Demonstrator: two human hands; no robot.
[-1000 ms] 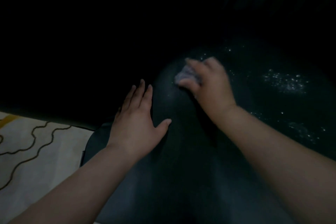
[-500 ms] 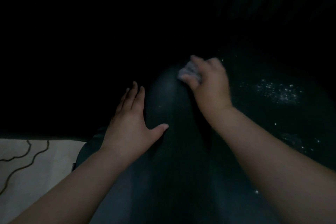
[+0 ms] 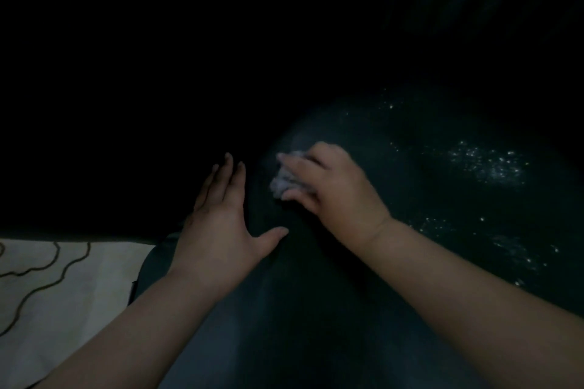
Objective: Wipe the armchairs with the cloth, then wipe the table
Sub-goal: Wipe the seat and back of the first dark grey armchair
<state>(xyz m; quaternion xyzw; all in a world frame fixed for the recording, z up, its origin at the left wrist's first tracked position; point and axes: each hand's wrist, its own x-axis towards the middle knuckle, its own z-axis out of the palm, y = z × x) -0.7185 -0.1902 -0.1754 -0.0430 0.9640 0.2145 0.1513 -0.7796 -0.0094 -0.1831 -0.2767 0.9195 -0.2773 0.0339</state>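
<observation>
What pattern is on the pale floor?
Dark wavy lines on cream floor, in the head view.

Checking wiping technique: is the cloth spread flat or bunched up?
Bunched: the pale crumpled cloth is a wad gripped by the right hand.

Dim home room, dark armchair, patterned floor covering

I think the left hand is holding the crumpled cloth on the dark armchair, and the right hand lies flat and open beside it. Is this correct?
Not quite: the hands are swapped. In the head view, the right hand grips the crumpled cloth against the dark armchair, while the left hand lies flat and open beside it.
</observation>
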